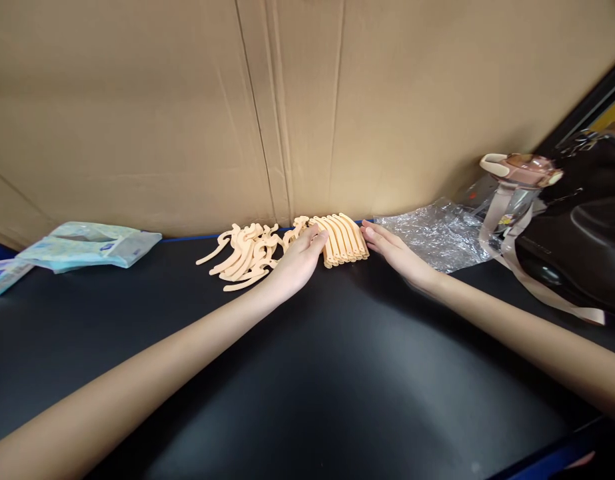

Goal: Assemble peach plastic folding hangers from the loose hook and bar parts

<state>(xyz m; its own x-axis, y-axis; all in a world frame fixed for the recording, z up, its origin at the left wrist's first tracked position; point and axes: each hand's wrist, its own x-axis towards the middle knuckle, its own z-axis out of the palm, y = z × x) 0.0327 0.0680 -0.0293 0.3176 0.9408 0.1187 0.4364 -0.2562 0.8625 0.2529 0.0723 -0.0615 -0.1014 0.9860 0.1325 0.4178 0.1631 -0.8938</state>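
Several pale, curved wooden-looking strips stand side by side in a neat row of stacks [343, 239] at the back of the black table. My left hand [302, 259] lies along the row's left side, fingers stretched and touching its edge. On the other side, my right hand [387, 248] has its fingers extended close to the row's right end; whether they touch it I cannot tell. Left of my left hand is a loose heap of similar curved pieces [244, 255], some hooked. A few more pieces [298, 227] show behind my left hand, partly hidden by it.
Cardboard [187, 120] rises behind the black table [307, 373]. A tissue pack [90, 247] lies at left. Crumpled clear plastic [427, 230], a strapped drinking bottle [524, 177] and a black bag [582, 233] are at right.
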